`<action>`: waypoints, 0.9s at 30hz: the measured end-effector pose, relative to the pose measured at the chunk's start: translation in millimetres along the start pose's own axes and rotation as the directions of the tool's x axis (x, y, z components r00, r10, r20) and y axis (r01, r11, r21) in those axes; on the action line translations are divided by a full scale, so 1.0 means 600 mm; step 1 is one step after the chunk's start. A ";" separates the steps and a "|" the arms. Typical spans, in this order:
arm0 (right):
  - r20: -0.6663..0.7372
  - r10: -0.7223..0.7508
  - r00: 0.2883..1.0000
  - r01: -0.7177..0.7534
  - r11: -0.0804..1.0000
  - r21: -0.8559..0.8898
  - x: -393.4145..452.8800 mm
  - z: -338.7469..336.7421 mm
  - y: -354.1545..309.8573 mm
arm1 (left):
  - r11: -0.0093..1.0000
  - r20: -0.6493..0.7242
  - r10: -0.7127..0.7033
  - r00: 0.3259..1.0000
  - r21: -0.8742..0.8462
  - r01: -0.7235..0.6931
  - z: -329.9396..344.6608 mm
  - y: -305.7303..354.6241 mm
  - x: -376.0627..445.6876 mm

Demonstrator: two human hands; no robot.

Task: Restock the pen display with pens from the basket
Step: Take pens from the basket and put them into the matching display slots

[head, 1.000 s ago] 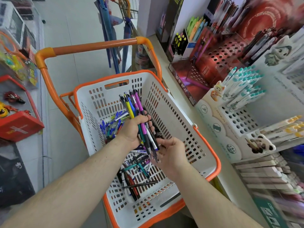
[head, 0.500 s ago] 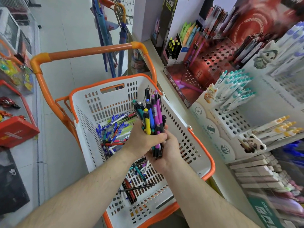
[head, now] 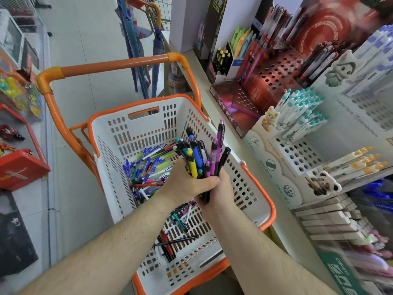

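Both hands, left hand [head: 187, 184] and right hand [head: 219, 194], now clasp a mixed bundle of pens [head: 202, 158], lifted above the basket [head: 258, 209] toward its right rim, ready for the pen display [head: 297, 154].

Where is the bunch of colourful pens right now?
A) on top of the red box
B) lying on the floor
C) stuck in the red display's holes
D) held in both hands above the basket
D: the left hand and right hand together wrap the bunch of pens, tips up, above the white basket.
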State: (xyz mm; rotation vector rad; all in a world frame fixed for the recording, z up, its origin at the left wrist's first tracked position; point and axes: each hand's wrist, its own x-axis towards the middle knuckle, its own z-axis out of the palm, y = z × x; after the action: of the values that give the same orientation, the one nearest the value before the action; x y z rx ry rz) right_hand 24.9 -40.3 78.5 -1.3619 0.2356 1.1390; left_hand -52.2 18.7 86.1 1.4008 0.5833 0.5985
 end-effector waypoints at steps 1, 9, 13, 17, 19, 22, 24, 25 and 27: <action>-0.023 -0.014 1.000 0.014 1.000 -0.005 0.002 0.001 0.002 | 1.000 -0.033 -0.007 0.999 -0.021 0.006 0.003 -0.004 -0.001; -0.214 -0.148 0.966 0.118 0.982 -0.146 0.008 0.010 0.011 | 0.953 -0.259 -0.136 0.956 -0.299 0.055 0.032 -0.014 -0.011; -0.187 -0.237 0.953 0.132 0.884 -0.448 -0.001 0.015 0.005 | 0.914 -0.332 -0.255 0.908 -0.390 0.114 0.033 -0.009 0.000; -0.108 -0.432 0.895 0.208 0.620 -0.756 -0.006 0.014 0.006 | 0.902 -0.331 -0.281 0.901 -0.412 0.130 0.024 0.000 0.009; -0.023 -0.623 0.782 0.389 0.517 -0.762 -0.011 0.010 0.005 | 0.885 -0.296 -0.310 0.904 -0.436 0.161 0.023 0.001 0.007; 0.021 -0.705 0.709 0.568 0.553 -0.609 -0.021 0.013 0.007 | 0.866 -0.216 -0.339 0.915 -0.451 0.215 0.026 0.002 0.007; 0.026 -0.713 0.701 0.590 0.559 -0.583 -0.025 0.014 0.004 | 0.892 -0.192 -0.307 0.932 -0.399 0.212 0.028 0.005 0.010; 0.037 -0.703 0.710 0.593 0.569 -0.569 -0.027 0.016 0.001 | 0.912 -0.180 -0.284 0.942 -0.356 0.207 0.029 0.006 0.012; 0.051 -0.670 0.741 0.589 0.611 -0.530 -0.032 0.020 -0.008 | 0.932 -0.164 -0.263 0.951 -0.298 0.206 0.031 0.006 0.016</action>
State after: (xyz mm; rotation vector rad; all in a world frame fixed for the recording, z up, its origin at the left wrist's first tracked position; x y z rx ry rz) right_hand 13.3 -39.0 98.6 -1.8117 -0.4733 0.4837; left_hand -33.0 12.3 90.8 0.9942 0.7855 0.6056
